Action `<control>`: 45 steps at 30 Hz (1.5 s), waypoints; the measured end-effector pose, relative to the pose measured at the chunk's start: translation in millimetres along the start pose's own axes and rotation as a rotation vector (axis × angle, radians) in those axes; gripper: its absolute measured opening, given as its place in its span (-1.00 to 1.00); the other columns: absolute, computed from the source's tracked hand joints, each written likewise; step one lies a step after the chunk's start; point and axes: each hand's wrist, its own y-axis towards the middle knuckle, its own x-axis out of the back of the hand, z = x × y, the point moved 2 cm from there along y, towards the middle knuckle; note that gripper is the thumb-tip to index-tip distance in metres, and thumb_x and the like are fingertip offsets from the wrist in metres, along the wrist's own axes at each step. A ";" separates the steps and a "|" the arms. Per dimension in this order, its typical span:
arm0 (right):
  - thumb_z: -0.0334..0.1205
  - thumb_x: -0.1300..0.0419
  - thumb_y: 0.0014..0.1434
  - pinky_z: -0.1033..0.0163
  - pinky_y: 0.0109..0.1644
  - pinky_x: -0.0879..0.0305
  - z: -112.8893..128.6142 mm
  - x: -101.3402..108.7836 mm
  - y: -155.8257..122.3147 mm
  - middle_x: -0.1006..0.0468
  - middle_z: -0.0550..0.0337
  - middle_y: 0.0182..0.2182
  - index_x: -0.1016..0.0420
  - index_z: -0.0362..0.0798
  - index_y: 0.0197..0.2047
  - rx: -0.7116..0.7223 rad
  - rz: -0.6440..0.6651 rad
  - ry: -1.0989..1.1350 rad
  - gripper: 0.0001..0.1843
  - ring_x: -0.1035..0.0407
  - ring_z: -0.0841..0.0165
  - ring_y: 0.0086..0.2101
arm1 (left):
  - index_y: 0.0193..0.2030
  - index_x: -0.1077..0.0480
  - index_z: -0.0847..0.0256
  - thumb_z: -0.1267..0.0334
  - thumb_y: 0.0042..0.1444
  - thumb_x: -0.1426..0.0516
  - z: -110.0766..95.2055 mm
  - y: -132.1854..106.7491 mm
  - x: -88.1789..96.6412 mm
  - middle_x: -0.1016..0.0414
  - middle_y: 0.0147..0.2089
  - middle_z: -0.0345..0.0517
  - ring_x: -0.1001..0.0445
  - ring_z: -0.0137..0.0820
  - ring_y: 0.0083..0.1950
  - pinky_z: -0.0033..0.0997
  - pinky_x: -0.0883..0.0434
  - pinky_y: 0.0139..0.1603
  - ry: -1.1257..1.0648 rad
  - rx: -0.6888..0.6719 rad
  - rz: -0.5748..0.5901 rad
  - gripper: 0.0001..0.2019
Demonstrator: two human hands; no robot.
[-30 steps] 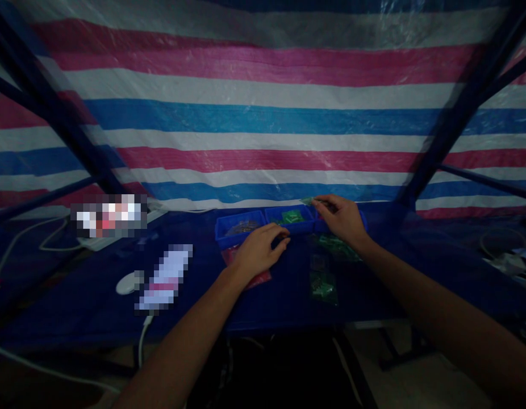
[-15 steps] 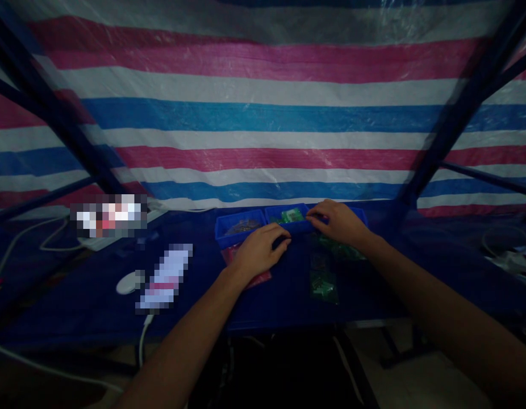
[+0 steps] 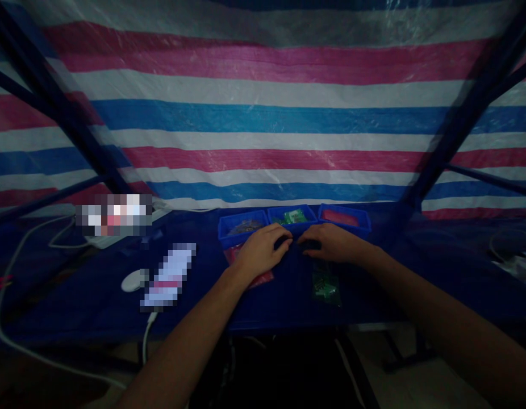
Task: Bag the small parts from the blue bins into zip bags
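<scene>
My left hand (image 3: 263, 250) is over a red plastic bag (image 3: 263, 278), with thumb and fingertips curled close together. Facing it across a small gap is my right hand (image 3: 331, 243), its fingers bent in toward the thumb. Anything between the fingertips of either hand is too dark and small to make out. Behind the hands stand three blue trays: the left tray (image 3: 222, 232) has small metal-looking parts, the middle tray (image 3: 291, 224) green packets, the right tray (image 3: 365, 226) something pink-red. A clear bag with green contents (image 3: 326, 287) lies below my right hand.
On the left lie a blurred-out phone-like object (image 3: 171, 278) with a white cable (image 3: 147, 329), a white round object (image 3: 133, 280) and a white power strip (image 3: 103, 241). Blue frame posts (image 3: 437, 153) flank the table; striped sheeting (image 3: 263, 119) hangs behind.
My right hand has moved left and toward me, away from the trays and closer to my left hand, uncovering the right tray. My left hand stays almost in place.
</scene>
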 end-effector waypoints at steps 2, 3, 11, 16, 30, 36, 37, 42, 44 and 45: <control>-0.19 -0.30 0.28 0.09 0.09 -0.40 6.1 -2.8 2.0 -0.69 0.08 -0.08 -0.63 0.06 0.05 0.044 -0.008 0.050 -0.72 -0.57 0.16 -0.06 | -0.04 -0.52 0.13 0.29 0.38 -0.11 0.5 0.1 0.4 -0.57 -0.07 -0.05 -0.55 -0.26 -0.02 -0.19 -0.51 0.05 -0.002 0.012 -0.015 -0.84; -0.20 -0.28 0.30 0.08 0.11 -0.40 7.6 -4.7 2.8 -0.68 0.06 -0.07 -0.63 0.04 0.06 0.056 -0.026 0.064 -0.73 -0.56 0.16 -0.04 | -0.04 -0.52 0.13 0.29 0.38 -0.10 0.7 0.2 0.5 -0.57 -0.08 -0.06 -0.55 -0.26 -0.02 -0.19 -0.51 0.04 -0.003 0.017 -0.020 -0.84; -0.36 -0.18 0.34 0.06 0.16 -0.40 -4.2 -22.4 7.9 -0.67 0.02 -0.05 -0.60 -0.02 0.05 0.045 -0.017 -0.040 -0.72 -0.54 0.16 -0.01 | -0.04 -0.52 0.15 0.29 0.39 -0.09 0.7 0.8 1.5 -0.57 -0.06 -0.08 -0.55 -0.29 -0.01 -0.23 -0.48 0.09 -0.007 0.051 -0.031 -0.83; -0.48 -0.23 0.21 0.15 0.00 -0.45 -7.2 -23.9 10.9 -0.68 0.12 -0.18 -0.60 -0.02 -0.06 -0.004 -0.090 0.115 -0.72 -0.58 0.24 -0.16 | -0.04 -0.52 0.14 0.27 0.40 -0.08 0.4 1.2 2.1 -0.58 -0.07 -0.08 -0.55 -0.28 -0.01 -0.21 -0.48 0.08 0.003 0.063 -0.031 -0.82; -0.45 -0.27 0.12 0.20 -0.11 -0.52 10.9 -10.2 11.3 -0.64 0.18 -0.21 -0.55 0.00 -0.09 -0.076 -0.431 0.474 -0.71 -0.56 0.32 -0.26 | 0.28 -0.36 0.13 0.28 0.27 -0.23 -0.6 0.5 -4.8 -0.69 -0.04 -0.08 -0.68 -0.29 -0.08 -0.30 -0.57 -0.03 -0.346 0.223 0.050 -0.56; -0.35 -0.30 0.19 0.12 -0.02 -0.55 12.9 -8.6 10.7 -0.64 0.11 -0.09 -0.54 0.02 0.04 -0.061 -0.493 0.487 -0.67 -0.59 0.26 -0.17 | 0.26 -0.36 0.11 0.37 0.27 -0.19 -2.2 2.7 2.3 -0.69 -0.10 -0.16 -0.67 -0.33 -0.12 -0.31 -0.55 -0.05 -0.333 0.167 -0.066 -0.58; -0.33 -0.31 0.20 0.11 0.00 -0.55 11.6 -9.7 10.8 -0.65 0.11 -0.08 -0.54 0.03 0.06 -0.076 -0.477 0.521 -0.66 -0.60 0.26 -0.16 | 0.28 -0.35 0.10 0.38 0.27 -0.18 -2.1 2.7 3.0 -0.69 -0.09 -0.15 -0.67 -0.33 -0.12 -0.31 -0.55 -0.04 -0.328 0.159 -0.074 -0.56; -0.24 -0.34 0.22 0.14 -0.04 -0.56 6.4 -12.7 10.9 -0.69 0.14 -0.10 -0.58 0.03 0.01 -0.140 -0.450 0.650 -0.73 -0.61 0.28 -0.17 | 0.38 -0.25 0.06 0.39 0.30 -0.16 -0.7 2.2 4.2 -0.67 -0.04 -0.16 -0.65 -0.34 -0.08 -0.26 -0.54 0.03 -0.258 0.122 -0.104 -0.47; -0.23 -0.36 0.21 0.16 -0.10 -0.54 6.6 -9.9 10.7 -0.69 0.16 -0.14 -0.61 0.02 -0.04 -0.162 -0.482 0.595 -0.77 -0.59 0.29 -0.21 | 0.33 -0.31 0.09 0.35 0.31 -0.18 -0.8 2.3 6.3 -0.64 0.02 -0.10 -0.62 -0.29 0.00 -0.18 -0.50 0.11 -0.146 0.120 -0.157 -0.54; -0.23 -0.36 0.21 0.17 -0.14 -0.52 7.2 -7.9 10.4 -0.69 0.16 -0.16 -0.62 0.03 -0.07 -0.168 -0.500 0.543 -0.80 -0.57 0.30 -0.24 | 0.28 -0.37 0.11 0.31 0.32 -0.18 -1.2 2.4 7.9 -0.63 0.02 -0.07 -0.61 -0.26 0.02 -0.15 -0.49 0.13 -0.091 0.128 -0.190 -0.60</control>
